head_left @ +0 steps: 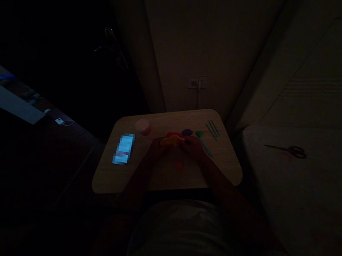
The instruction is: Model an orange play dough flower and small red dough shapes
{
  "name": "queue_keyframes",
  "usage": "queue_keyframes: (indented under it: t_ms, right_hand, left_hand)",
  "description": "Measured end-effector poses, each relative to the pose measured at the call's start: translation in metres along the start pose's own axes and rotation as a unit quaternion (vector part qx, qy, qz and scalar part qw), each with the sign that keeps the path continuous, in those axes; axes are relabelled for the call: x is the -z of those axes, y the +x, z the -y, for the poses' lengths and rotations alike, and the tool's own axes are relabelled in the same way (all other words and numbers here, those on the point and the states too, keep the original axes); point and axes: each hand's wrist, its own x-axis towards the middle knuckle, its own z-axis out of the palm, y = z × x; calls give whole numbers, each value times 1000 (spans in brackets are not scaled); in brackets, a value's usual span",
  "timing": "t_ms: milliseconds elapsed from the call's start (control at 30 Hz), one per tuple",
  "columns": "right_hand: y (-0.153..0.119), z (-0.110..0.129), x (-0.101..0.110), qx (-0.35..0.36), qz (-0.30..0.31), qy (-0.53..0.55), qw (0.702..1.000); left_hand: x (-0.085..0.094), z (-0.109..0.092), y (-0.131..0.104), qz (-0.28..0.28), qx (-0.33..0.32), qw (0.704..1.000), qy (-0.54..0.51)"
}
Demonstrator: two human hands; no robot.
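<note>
In dim light, my left hand (156, 146) and my right hand (192, 145) hold a flat orange piece of what looks like modelling clay (173, 140) between them. The fingers of both hands are closed on its two ends, though darkness hides their detail. Just behind the orange piece lies a red lump (174, 134). A purple lump (187, 132) and a green lump (199, 134) are beyond my right hand. Closer to me, a small red piece (179, 164) rests on the small table (163, 178).
A pale round tub (142, 126) stands at the table's back left, with a lit phone (124, 149) nearer me. Several thin blue sticks (213, 129) and a long blue tool (206, 148) lie right. Scissors (290, 151) rest on another surface. A plugged wall socket (197, 82) is behind.
</note>
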Motion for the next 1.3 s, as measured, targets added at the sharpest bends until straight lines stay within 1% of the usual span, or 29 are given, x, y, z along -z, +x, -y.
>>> queue_keyframes:
  t_ms: [100, 233, 367, 467, 567, 700, 867, 1000, 1167, 1300]
  right_hand:
    - [0, 0, 0, -4, 3, -6, 1000]
    - [0, -1, -1, -38, -8, 12, 999]
    - [-1, 0, 0, -66, -6, 46, 997]
    - [0, 1, -1, -71, -6, 67, 995]
    - [1, 2, -2, -60, -16, 77, 995]
    - [2, 3, -3, -34, -24, 58, 997]
    - [2, 4, -2, -4, -20, 5, 1000]
    - [3, 1, -2, 1, -16, -3, 1000]
    - [4, -6, -3, 23, -8, -29, 999]
    - [4, -7, -4, 22, -10, -34, 999]
  left_hand:
    - [1, 1, 1, -5, -2, 1000, 11]
    - [0, 1, 2, -25, 21, 999, 12]
    - [-3, -2, 2, -5, 16, 1000, -22]
    - [-6, -4, 2, -24, 1, 998, -62]
    - [-6, -5, 2, -49, -1, 997, -53]
    - [-5, -2, 3, -30, -5, 999, -12]
    - [-2, 3, 4, -30, -22, 999, 6]
    - [-4, -2, 3, -40, -23, 999, 9]
    - [-6, -7, 2, -43, -55, 997, 39]
    - [-5, -3, 3, -53, -34, 997, 48]
